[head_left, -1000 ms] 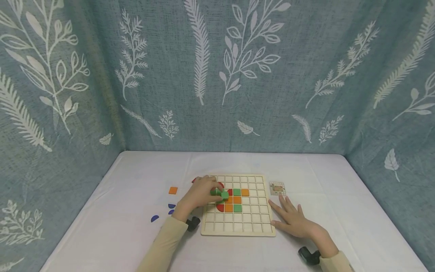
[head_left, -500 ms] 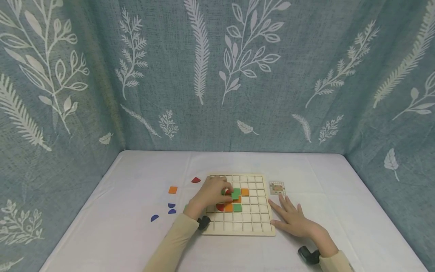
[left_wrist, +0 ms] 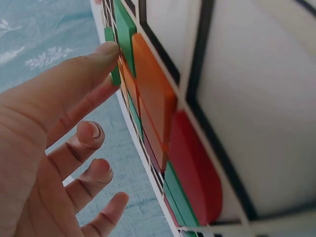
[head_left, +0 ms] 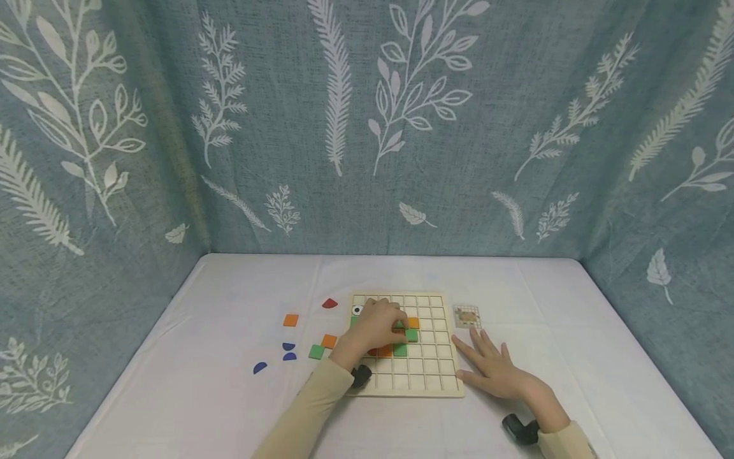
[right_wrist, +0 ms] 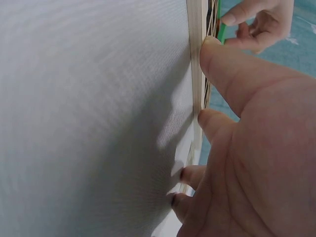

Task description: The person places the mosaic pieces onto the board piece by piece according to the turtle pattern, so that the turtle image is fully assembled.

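Observation:
A green square tile [head_left: 411, 335] is pinched between the thumb and forefinger of my left hand [head_left: 377, 326], over the wooden grid board [head_left: 431, 382]. In the left wrist view that green tile [left_wrist: 115, 76] stands slightly off the board, beside set orange tiles [left_wrist: 154, 81] and a rounded red piece [left_wrist: 197, 173]. Another green tile [head_left: 399, 350] and an orange tile [head_left: 413, 322] lie in the grid; my left hand hides part of the pattern. My right hand [head_left: 494, 371] is spread flat, with its thumb and forefinger touching the board's right edge [right_wrist: 196, 74].
Left of the board lie loose pieces: orange squares [head_left: 290, 320], a green square [head_left: 316, 352], a red fan-shaped piece [head_left: 329, 303] and blue half-rounds [head_left: 260, 368]. A small pattern card [head_left: 467, 316] lies right of the board. A black-and-white eye piece [head_left: 357, 310] sits at its upper left.
My left hand has carried the green tile rightward across the board, uncovering the eye piece and loose tiles at the left. My right hand has stayed in place.

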`<state>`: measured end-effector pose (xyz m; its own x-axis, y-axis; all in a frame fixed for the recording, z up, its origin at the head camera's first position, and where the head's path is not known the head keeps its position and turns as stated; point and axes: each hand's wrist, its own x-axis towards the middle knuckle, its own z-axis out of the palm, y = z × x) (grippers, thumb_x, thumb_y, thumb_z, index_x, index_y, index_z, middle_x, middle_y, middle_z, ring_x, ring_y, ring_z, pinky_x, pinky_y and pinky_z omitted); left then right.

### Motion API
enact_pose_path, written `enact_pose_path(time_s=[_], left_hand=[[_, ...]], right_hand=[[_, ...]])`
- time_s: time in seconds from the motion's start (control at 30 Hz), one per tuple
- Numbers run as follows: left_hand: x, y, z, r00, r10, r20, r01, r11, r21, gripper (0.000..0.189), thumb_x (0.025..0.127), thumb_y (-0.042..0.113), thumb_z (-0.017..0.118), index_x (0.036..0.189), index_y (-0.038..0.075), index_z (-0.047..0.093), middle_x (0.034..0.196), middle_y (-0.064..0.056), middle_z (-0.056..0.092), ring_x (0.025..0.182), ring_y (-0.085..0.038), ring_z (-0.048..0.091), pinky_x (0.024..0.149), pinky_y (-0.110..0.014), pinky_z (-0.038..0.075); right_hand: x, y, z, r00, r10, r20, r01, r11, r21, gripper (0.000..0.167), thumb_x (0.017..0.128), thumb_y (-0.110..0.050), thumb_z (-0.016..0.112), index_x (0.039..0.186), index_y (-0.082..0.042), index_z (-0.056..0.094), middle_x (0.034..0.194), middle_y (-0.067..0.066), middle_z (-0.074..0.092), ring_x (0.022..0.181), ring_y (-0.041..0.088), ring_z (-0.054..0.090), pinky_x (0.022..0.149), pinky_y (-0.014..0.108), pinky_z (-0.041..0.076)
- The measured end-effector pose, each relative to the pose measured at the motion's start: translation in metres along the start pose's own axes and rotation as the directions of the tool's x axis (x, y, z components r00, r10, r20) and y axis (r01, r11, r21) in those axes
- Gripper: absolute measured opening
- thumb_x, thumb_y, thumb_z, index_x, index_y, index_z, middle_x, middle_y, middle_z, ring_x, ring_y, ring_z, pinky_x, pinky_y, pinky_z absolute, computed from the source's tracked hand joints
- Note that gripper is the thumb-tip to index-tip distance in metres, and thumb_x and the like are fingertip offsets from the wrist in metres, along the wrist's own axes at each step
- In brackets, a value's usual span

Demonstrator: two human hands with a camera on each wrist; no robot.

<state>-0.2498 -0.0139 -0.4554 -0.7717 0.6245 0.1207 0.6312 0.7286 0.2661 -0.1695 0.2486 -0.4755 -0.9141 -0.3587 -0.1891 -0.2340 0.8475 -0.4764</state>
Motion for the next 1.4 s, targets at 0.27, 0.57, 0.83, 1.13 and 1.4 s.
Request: enact_pose_path(time_s=[0.27, 0.57, 0.83, 1.13, 1.4], left_hand=[[0.005, 0.002, 0.002, 1.000, -0.011, 0.013, 0.011, 1.000, -0.001, 0.020, 0.074, 0.037, 0.076, 0.090, 0.026, 0.073, 0.076, 0.010, 0.057, 0.071, -0.009, 0.042, 0.091, -0.044, 0.036], [0.005, 0.006, 0.000, 1.000, -0.028, 0.014, 0.028, 1.000, -0.005, 0.022, 0.072, 0.037, 0.076, 0.090, 0.026, 0.073, 0.081, 0.009, 0.060, 0.073, -0.009, 0.044, 0.094, -0.047, 0.036], [0.004, 0.006, 0.001, 0.999, -0.034, 0.006, 0.034, 0.999, -0.016, 0.020, 0.073, 0.037, 0.075, 0.089, 0.026, 0.073, 0.077, 0.009, 0.058, 0.071, -0.009, 0.042, 0.083, -0.039, 0.037], [0.003, 0.004, 0.001, 0.999, -0.046, -0.003, 0.046, 0.996, -0.072, 0.018, 0.076, 0.035, 0.074, 0.090, 0.025, 0.073, 0.072, 0.009, 0.054, 0.070, -0.009, 0.041, 0.076, -0.034, 0.033], [-0.008, -0.008, -0.002, 0.998, -0.060, -0.029, 0.057, 0.992, -0.109, 0.023, 0.076, 0.039, 0.073, 0.092, 0.023, 0.073, 0.073, 0.010, 0.057, 0.071, -0.009, 0.043, 0.073, -0.032, 0.032]], right_hand=[[0.001, 0.000, 0.000, 1.000, -0.003, -0.002, 0.003, 1.000, -0.003, 0.068, 0.090, -0.049, 0.049, 0.147, -0.018, 0.026, 0.152, 0.025, 0.004, 0.138, 0.046, -0.004, 0.099, 0.069, -0.008], [0.001, 0.001, -0.001, 1.000, -0.003, -0.003, 0.003, 1.000, -0.007, 0.068, 0.090, -0.049, 0.049, 0.147, -0.018, 0.026, 0.152, 0.025, 0.004, 0.138, 0.046, -0.004, 0.099, 0.069, -0.008], [0.001, 0.000, -0.002, 1.000, -0.011, -0.004, 0.011, 1.000, -0.017, 0.068, 0.090, -0.048, 0.049, 0.147, -0.018, 0.026, 0.152, 0.026, 0.005, 0.138, 0.047, -0.003, 0.099, 0.070, -0.007], [0.002, 0.000, -0.001, 1.000, -0.004, 0.000, 0.004, 1.000, -0.009, 0.068, 0.090, -0.048, 0.049, 0.147, -0.018, 0.026, 0.152, 0.025, 0.004, 0.138, 0.046, -0.004, 0.099, 0.070, -0.007], [0.002, 0.002, 0.001, 1.000, 0.003, -0.003, -0.003, 1.000, -0.011, 0.068, 0.090, -0.048, 0.049, 0.147, -0.018, 0.026, 0.152, 0.025, 0.004, 0.138, 0.046, -0.004, 0.099, 0.069, -0.007]])
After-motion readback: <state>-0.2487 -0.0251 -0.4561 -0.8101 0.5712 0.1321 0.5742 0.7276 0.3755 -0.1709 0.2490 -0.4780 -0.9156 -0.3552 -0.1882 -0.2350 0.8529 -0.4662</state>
